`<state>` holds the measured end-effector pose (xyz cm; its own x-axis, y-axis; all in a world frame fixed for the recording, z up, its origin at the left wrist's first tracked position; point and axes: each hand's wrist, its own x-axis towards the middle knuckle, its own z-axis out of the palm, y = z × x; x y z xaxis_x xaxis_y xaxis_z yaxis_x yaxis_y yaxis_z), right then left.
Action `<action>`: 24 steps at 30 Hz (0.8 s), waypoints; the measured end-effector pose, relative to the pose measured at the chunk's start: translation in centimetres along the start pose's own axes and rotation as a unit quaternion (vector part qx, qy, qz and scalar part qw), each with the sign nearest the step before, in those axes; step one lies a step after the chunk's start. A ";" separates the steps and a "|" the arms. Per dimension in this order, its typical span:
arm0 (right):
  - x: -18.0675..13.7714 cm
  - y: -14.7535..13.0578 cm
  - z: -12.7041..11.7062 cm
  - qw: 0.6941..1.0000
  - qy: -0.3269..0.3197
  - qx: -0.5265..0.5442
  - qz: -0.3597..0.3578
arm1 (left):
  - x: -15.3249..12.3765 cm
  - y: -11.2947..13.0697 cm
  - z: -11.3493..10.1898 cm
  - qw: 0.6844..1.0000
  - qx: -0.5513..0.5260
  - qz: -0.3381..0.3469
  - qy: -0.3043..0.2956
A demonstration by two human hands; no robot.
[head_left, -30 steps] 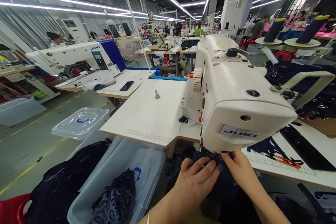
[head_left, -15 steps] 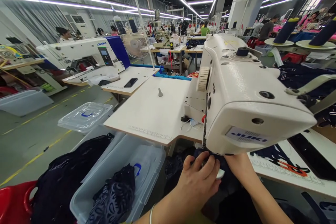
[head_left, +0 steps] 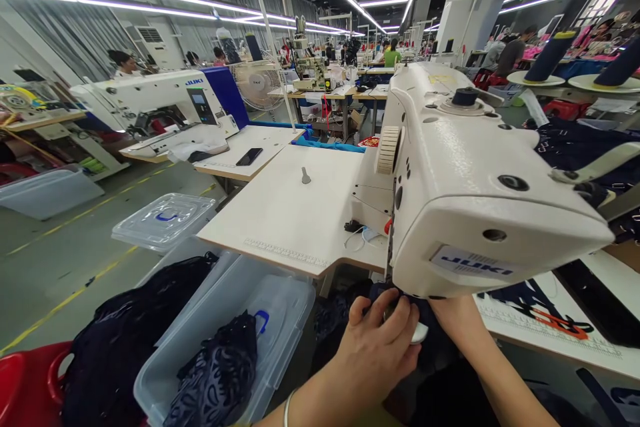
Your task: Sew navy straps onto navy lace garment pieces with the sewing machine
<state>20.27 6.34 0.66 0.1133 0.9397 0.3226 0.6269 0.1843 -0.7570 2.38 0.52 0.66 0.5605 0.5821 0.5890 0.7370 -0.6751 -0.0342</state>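
Note:
Under the front end of a white sewing machine (head_left: pixel 450 207), my left hand (head_left: pixel 377 337) has its fingers curled down over dark navy fabric (head_left: pixel 383 290). A smooth white piece (head_left: pixel 419 332) shows beside those fingers; what it belongs to is hidden. My right hand (head_left: pixel 453 313) reaches in beneath the machine head from the right. Only its wrist end is visible, since the head covers the fingers. More dark lacy cloth (head_left: pixel 337 313) hangs left of my left hand, below the table edge.
A clear plastic bin (head_left: pixel 280 347) holding dark patterned lace stands at lower left, beside a dark fabric pile (head_left: pixel 125 327) and a red stool-like item (head_left: pixel 25 383). Dark straps with orange pieces (head_left: pixel 560 327) lie right of the machine. A phone (head_left: pixel 249 157) rests on the neighbouring table.
The view has shifted very slightly, so the machine head sits a little further right. Both hands stay in place at the fabric.

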 end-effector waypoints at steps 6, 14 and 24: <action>0.1 1.0 0.1 1.000 -0.002 -0.013 -0.002 | -0.1 0.1 0.1 1.000 0.004 -0.003 0.004; 0.1 1.5 0.9 1.000 0.002 -0.024 -0.012 | -0.3 0.1 0.3 1.000 -0.001 0.003 -0.002; 0.2 1.2 0.5 1.000 -0.003 -0.021 -0.017 | -0.4 0.2 0.5 1.000 0.014 0.001 0.009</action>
<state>20.63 6.93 -0.48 0.0872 0.9347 0.3447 0.6615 0.2043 -0.7216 2.55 0.38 0.00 0.5557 0.5713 0.6040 0.7456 -0.6639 -0.0580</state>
